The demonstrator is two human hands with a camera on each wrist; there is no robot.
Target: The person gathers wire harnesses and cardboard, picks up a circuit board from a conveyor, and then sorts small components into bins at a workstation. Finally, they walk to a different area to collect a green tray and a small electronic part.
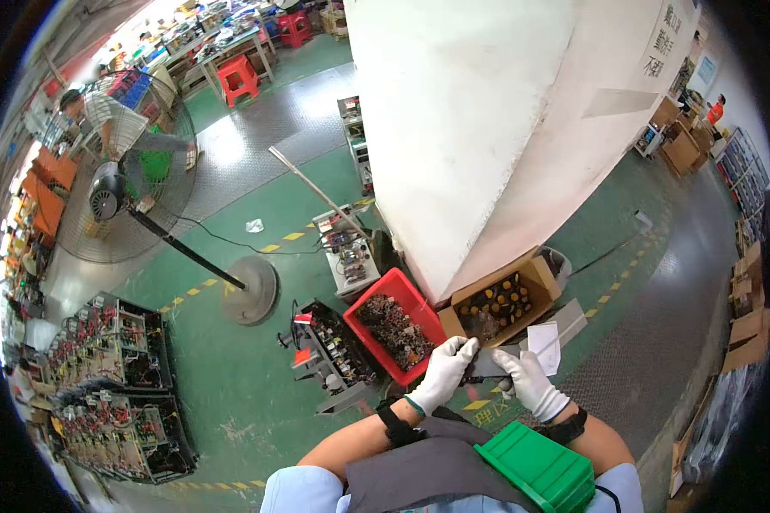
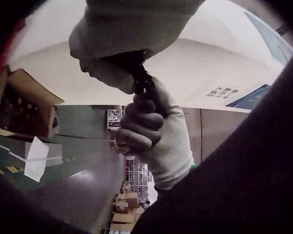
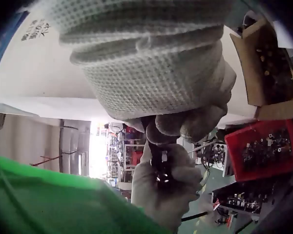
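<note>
Both hands wear white knit gloves and meet in front of the body. My left hand (image 1: 441,374) and right hand (image 1: 534,385) grip a small black part (image 3: 157,152) between them, with shiny metal bits on it. Curled fingers and thumbs hide most of the part; I cannot tell its kind. Just beyond the hands stand a red bin (image 1: 434,323) of small mixed parts and an open cardboard box (image 1: 539,280) holding round yellowish-and-dark pieces. A green plastic bin (image 1: 535,466) sits close against the body, beside the right forearm.
An opened electronics chassis (image 1: 342,355) lies left of the red bin. A big white panelled block (image 1: 470,128) rises behind the bins. Further left stand a floor fan (image 1: 252,291) and stacked electronic units (image 1: 115,385). A white paper sheet (image 1: 544,348) lies near the box.
</note>
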